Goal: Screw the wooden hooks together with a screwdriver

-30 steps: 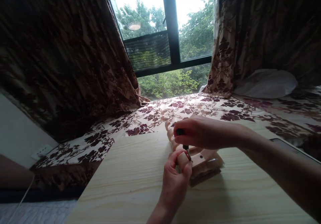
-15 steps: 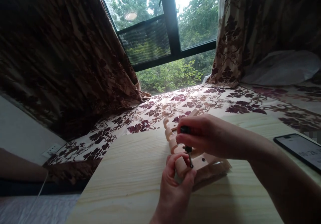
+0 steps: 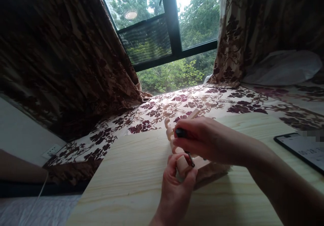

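My right hand (image 3: 199,134) is closed around the dark handle of a screwdriver (image 3: 180,132). Its metal shaft slants down to a small dark screw (image 3: 193,165) in a pale wooden piece (image 3: 202,163). My left hand (image 3: 177,182) grips the near end of that piece, fingers and thumb around a rounded wooden block (image 3: 182,164) beside the screw. Further rounded wooden parts (image 3: 168,126) run in a row away from me. My right hand hides much of the wooden assembly, and a brownish, shiny wrapping or surface (image 3: 212,173) lies under its near side.
The assembly rests on a light wooden board (image 3: 121,172). A phone (image 3: 301,151) lies at its right side. Beyond is a floral cloth (image 3: 157,114) below a window (image 3: 174,20) with floral curtains (image 3: 101,60). A white bag-like thing (image 3: 283,67) sits at the back right.
My right hand and the screwdriver handle have shifted slightly left, tilting the shaft more. The tip stays at the screw, and my left hand keeps its grip.
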The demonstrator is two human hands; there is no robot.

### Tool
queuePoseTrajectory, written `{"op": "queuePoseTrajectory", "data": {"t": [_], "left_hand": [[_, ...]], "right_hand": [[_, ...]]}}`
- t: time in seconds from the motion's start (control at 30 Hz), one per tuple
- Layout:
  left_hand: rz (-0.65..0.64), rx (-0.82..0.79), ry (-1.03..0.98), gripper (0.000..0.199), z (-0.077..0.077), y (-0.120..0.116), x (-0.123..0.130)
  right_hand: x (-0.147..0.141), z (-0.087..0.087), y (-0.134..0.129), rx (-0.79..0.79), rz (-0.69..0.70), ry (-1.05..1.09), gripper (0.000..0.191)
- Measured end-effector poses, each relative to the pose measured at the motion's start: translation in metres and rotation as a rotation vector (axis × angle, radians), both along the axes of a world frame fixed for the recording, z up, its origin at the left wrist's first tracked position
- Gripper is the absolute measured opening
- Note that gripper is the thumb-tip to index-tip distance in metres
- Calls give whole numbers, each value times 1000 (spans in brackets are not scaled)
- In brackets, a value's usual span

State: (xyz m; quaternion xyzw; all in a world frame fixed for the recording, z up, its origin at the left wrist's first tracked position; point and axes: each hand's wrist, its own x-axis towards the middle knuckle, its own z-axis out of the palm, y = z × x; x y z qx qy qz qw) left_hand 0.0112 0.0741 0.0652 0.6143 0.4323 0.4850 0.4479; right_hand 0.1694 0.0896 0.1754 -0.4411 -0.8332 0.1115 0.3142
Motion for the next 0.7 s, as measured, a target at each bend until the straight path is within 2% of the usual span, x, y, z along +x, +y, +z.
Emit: {"op": "queuePoseTrajectory", "data": {"t": [0.1,0.17,0.33,0.43,0.6,0.7], "left_hand": [[-1,-7,0,18,1,0,0],[-2,-15,-2,19,1,0,0],[1,-2,4,15,2,-1,0],[-16,15,5,13,2,-1,0],[-27,18,1,14,2,0,-1],[-25,21,-7,15,1,1,0]], "right_hand": [[1,-2,4,65,-109,-49,28],[3,-2,4,76,-132,-55,25],[0,-1,2,3,-25,-30,26],[-2,-2,4,27,-72,-42,31],[0,-3,6,65,-152,-47,26],[1,-1,4,6,-39,35,18]]}}
